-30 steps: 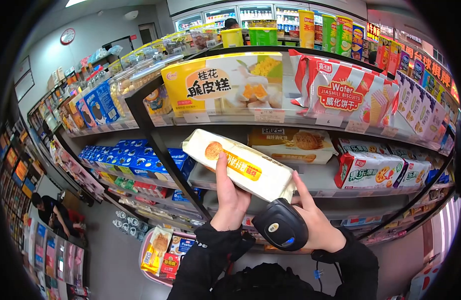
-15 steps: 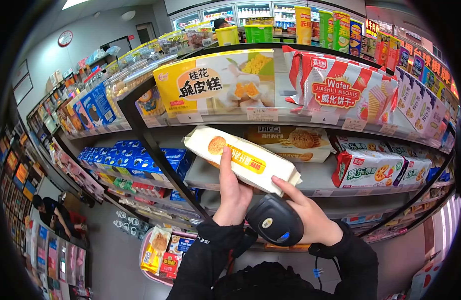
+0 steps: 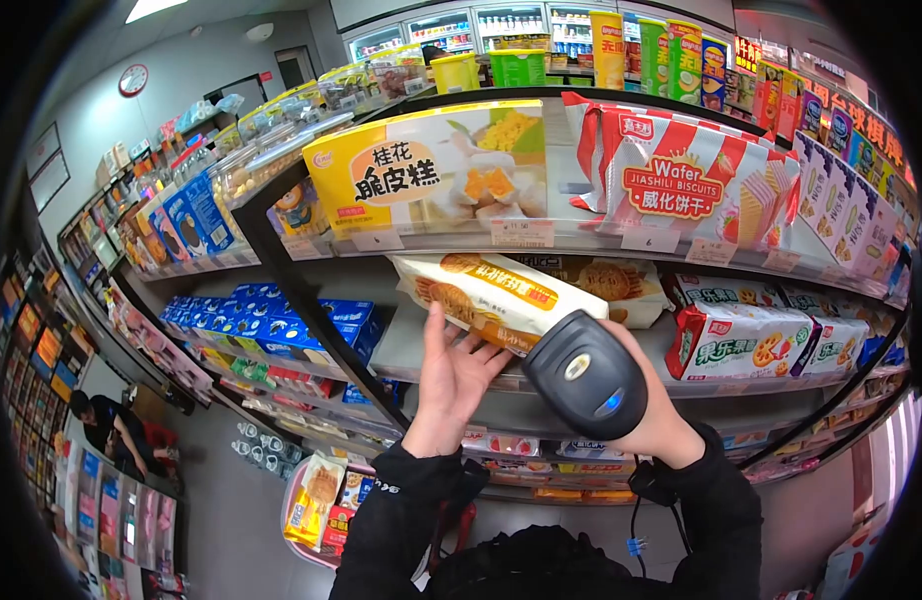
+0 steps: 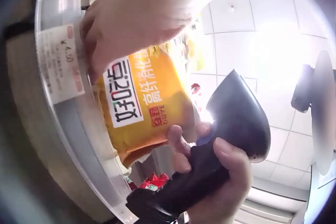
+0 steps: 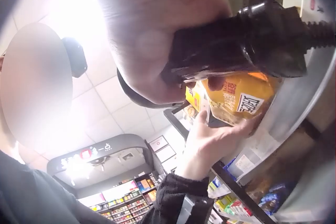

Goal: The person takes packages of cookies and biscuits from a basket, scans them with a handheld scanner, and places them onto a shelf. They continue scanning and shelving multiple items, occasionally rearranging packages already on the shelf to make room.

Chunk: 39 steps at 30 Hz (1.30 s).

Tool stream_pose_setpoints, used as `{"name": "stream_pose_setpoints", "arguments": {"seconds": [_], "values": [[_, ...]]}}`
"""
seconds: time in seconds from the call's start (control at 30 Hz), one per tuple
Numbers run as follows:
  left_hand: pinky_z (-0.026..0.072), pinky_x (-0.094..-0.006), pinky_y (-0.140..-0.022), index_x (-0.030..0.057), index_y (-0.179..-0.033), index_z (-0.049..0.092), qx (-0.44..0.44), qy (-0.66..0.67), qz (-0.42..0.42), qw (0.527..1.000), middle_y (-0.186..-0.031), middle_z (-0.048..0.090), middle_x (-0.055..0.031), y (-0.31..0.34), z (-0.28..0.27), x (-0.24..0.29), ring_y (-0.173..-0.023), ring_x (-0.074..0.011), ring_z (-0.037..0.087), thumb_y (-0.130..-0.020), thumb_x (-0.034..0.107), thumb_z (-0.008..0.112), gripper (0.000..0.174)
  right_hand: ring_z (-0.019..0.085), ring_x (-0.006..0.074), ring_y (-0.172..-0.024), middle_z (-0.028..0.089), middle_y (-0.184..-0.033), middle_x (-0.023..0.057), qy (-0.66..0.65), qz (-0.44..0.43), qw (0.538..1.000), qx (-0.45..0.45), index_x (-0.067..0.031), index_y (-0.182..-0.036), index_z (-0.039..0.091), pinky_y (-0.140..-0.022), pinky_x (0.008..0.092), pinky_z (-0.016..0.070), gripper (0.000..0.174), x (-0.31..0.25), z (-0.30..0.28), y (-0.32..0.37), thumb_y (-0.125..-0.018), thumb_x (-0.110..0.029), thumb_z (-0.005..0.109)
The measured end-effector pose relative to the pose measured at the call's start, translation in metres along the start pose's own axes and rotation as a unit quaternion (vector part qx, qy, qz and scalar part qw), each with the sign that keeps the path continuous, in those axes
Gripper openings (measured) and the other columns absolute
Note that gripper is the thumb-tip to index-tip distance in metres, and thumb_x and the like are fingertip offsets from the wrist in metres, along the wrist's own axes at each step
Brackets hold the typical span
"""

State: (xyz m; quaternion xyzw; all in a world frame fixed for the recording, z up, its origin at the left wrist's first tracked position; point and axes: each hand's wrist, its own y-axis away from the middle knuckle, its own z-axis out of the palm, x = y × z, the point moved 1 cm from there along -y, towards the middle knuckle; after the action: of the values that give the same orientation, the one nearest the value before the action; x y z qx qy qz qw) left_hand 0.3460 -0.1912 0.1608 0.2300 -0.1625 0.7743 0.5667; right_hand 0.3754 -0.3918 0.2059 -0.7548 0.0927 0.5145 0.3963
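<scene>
My right hand (image 3: 656,405) grips the handle of a black barcode scanner (image 3: 586,375), its fingers curled round it in the left wrist view. The scanner's head overlaps the lower right end of a white-and-orange biscuit pack (image 3: 501,295). My left hand (image 3: 456,375) holds that pack from below, palm turned up, thumb at its left end and fingers under it. In the left wrist view the pack's orange side (image 4: 144,100) faces the camera, right at the shelf edge. A similar biscuit pack (image 3: 621,285) lies on the middle shelf behind, partly hidden.
Above stand a yellow cake box (image 3: 421,170) and striped wafer packs (image 3: 686,175). Blue biscuit boxes (image 3: 266,315) fill the shelf left of a black post (image 3: 306,290). A pink-rimmed basket (image 3: 306,550) of snacks stands on the floor. A seated person (image 3: 116,430) is far left.
The pack has rolled and shifted toward the shelf, showing its orange side below the white one. The scanner has moved up and right with my right hand. My left hand's palm has turned up.
</scene>
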Motion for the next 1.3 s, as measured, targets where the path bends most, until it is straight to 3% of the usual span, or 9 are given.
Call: {"name": "stream_pose_setpoints", "arguments": {"seconds": [0.1, 0.37, 0.47, 0.53, 0.6, 1.07, 1.13, 1.17, 1.3], "values": [[0.0393, -0.048, -0.087, 0.0021, -0.117, 0.031, -0.022, -0.087, 0.019, 0.996, -0.111, 0.042, -0.0175, -0.005, -0.006, 0.003, -0.104, -0.0318, 0.045, -0.083, 0.036, 0.052, 0.053, 0.046, 0.0163, -0.103, 0.046, -0.11, 0.0103, 0.127, -0.046, 0.991, 0.021, 0.0011, -0.117, 0.036, -0.088, 0.0273, 0.0348, 0.071, 0.006, -0.013, -0.008, -0.056, -0.004, 0.07], [0.053, -0.0316, -0.063, 0.0017, -0.108, 0.041, -0.01, -0.15, -0.007, 0.989, -0.1, 0.052, -0.0114, -0.007, -0.003, 0.012, -0.083, -0.0233, 0.057, -0.084, 0.023, 0.052, 0.033, 0.051, 0.0126, -0.092, 0.055, -0.1, 0.0062, 0.073, 0.015, 0.994, 0.08, -0.0009, -0.109, 0.045, -0.082, 0.0277, 0.0394, 0.053, 0.012, -0.032, -0.016, -0.062, -0.004, 0.069], [0.053, -0.0298, -0.062, -0.0017, -0.108, 0.04, 0.006, -0.171, -0.011, 0.985, -0.099, 0.052, -0.013, -0.01, -0.003, 0.014, -0.079, -0.0229, 0.059, -0.084, 0.022, 0.053, 0.036, 0.05, 0.0116, -0.093, 0.055, -0.101, 0.006, -0.038, 0.118, 0.99, 0.067, -0.001, -0.107, 0.046, -0.082, 0.0272, 0.039, 0.05, 0.016, -0.036, -0.018, -0.063, -0.003, 0.067], [0.0532, -0.0296, -0.062, -0.0031, -0.107, 0.04, -0.003, -0.18, -0.018, 0.984, -0.098, 0.053, -0.0139, -0.011, -0.002, 0.017, -0.077, -0.0233, 0.059, -0.084, 0.022, 0.052, 0.036, 0.052, 0.0111, -0.089, 0.057, -0.096, 0.0052, -0.048, 0.107, 0.99, 0.073, -0.0009, -0.104, 0.049, -0.078, 0.0267, 0.0414, 0.043, 0.017, -0.036, -0.02, -0.065, -0.001, 0.066], [0.0533, -0.0294, -0.062, -0.0046, -0.107, 0.04, -0.012, -0.189, -0.027, 0.982, -0.097, 0.053, -0.0148, -0.01, 0.0, 0.019, -0.075, -0.0236, 0.06, -0.085, 0.023, 0.051, 0.037, 0.055, 0.0126, -0.071, 0.059, -0.083, 0.0076, -0.1, 0.121, 0.984, 0.082, -0.001, -0.104, 0.051, -0.058, 0.025, 0.046, 0.039, 0.015, -0.036, -0.022, -0.066, 0.002, 0.059], [0.0506, -0.0329, -0.067, 0.0008, -0.093, 0.049, -0.016, -0.36, -0.078, 0.929, -0.087, 0.055, -0.0098, -0.018, 0.015, 0.035, -0.077, -0.0232, 0.06, -0.086, 0.026, 0.047, 0.026, 0.056, 0.0131, -0.079, 0.059, -0.093, 0.009, -0.042, 0.071, 0.993, 0.089, -0.0021, -0.11, 0.048, -0.061, 0.0249, 0.0452, 0.044, 0.025, -0.043, -0.014, -0.067, 0.002, 0.059], [0.049, -0.0347, -0.07, 0.0012, -0.095, 0.049, -0.016, -0.356, -0.075, 0.931, -0.088, 0.055, -0.0097, -0.019, 0.012, 0.038, -0.08, -0.023, 0.059, -0.086, 0.025, 0.047, 0.025, 0.056, 0.013, -0.078, 0.06, -0.089, 0.0082, -0.055, 0.117, 0.99, 0.063, -0.0028, -0.109, 0.048, -0.06, 0.0245, 0.0444, 0.045, 0.018, -0.043, -0.012, -0.066, 0.002, 0.059], [0.0474, -0.0365, -0.073, 0.0016, -0.097, 0.048, -0.016, -0.352, -0.077, 0.933, -0.089, 0.054, -0.0097, -0.019, 0.011, 0.039, -0.084, -0.0228, 0.057, -0.086, 0.024, 0.047, 0.025, 0.056, 0.0106, -0.082, 0.059, -0.089, 0.0039, -0.09, 0.136, 0.986, 0.045, -0.0019, -0.106, 0.048, -0.074, 0.0266, 0.0447, 0.043, 0.02, -0.046, -0.011, -0.066, 0.002, 0.063], [0.0447, -0.0418, -0.08, -0.001, -0.105, 0.045, -0.013, -0.28, -0.088, 0.956, -0.1, 0.052, -0.0137, -0.006, 0.013, 0.046, -0.094, -0.0248, 0.053, -0.087, 0.018, 0.043, 0.027, 0.057, 0.0112, -0.078, 0.058, -0.093, 0.0066, -0.088, 0.134, 0.986, -0.037, -0.0008, -0.109, 0.046, -0.067, 0.0264, 0.0476, 0.045, 0.018, -0.044, -0.007, -0.067, 0.003, 0.063]]}}
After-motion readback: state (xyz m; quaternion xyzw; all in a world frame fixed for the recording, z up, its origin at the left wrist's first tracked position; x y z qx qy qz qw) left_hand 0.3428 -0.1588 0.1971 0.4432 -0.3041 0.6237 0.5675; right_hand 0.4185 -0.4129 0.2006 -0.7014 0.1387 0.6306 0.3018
